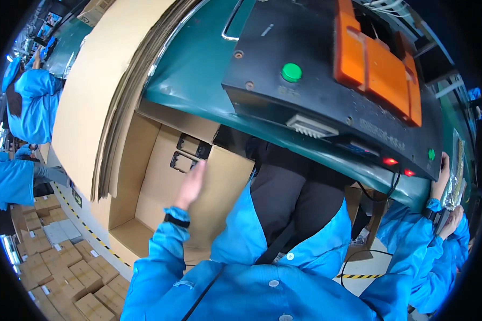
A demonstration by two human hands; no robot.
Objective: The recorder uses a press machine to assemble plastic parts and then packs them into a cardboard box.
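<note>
My left hand [190, 184] reaches out flat with its fingers apart over an open cardboard box [144, 176] beside the bench, holding nothing. Just beyond its fingertips two black rectangular frame parts [187, 152] lie against the box's far wall. My right hand [441, 175] is raised at the right end of the green bench [198, 80], next to a clear plastic bag [457, 166]. Whether it grips the bag is not visible. Another hand [453, 222] in a blue sleeve is just below the bag.
A black machine [326, 91] with a green button [291, 71] and an orange block [377, 64] sits on the bench. Flat cardboard sheets [91, 91] lean at the left. Several small cartons [64, 267] cover the floor. People in blue coats [27, 107] work at the far left.
</note>
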